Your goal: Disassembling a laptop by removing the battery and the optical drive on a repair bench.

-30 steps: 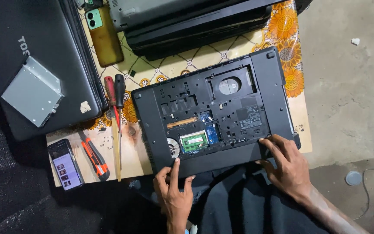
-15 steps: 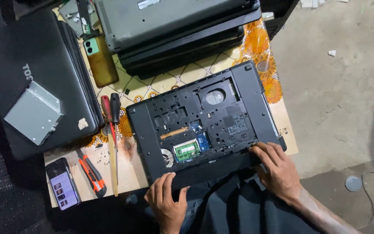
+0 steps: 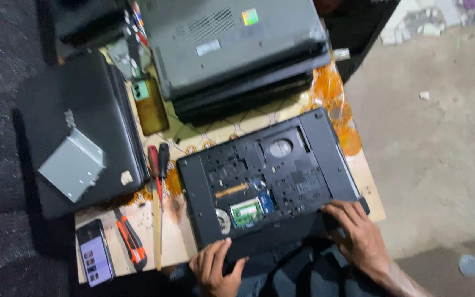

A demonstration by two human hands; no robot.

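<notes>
Gripping the upturned laptop (image 3: 270,181) by its near edge: left hand (image 3: 214,268), right hand (image 3: 358,234). Cover panel off, memory exposed; screwdrivers (image 3: 158,187) untouched.

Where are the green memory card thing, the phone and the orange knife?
Green memory module (image 3: 247,211), head view, middle of its board.
Phone (image 3: 95,259), head view, centre of its lit screen.
Orange utility knife (image 3: 132,242), head view, middle of its handle.

A lit purple phone screen (image 3: 95,259) lies bottom left; white label (image 3: 208,48) and iridescent sticker (image 3: 250,16) top the laptop stack
</notes>
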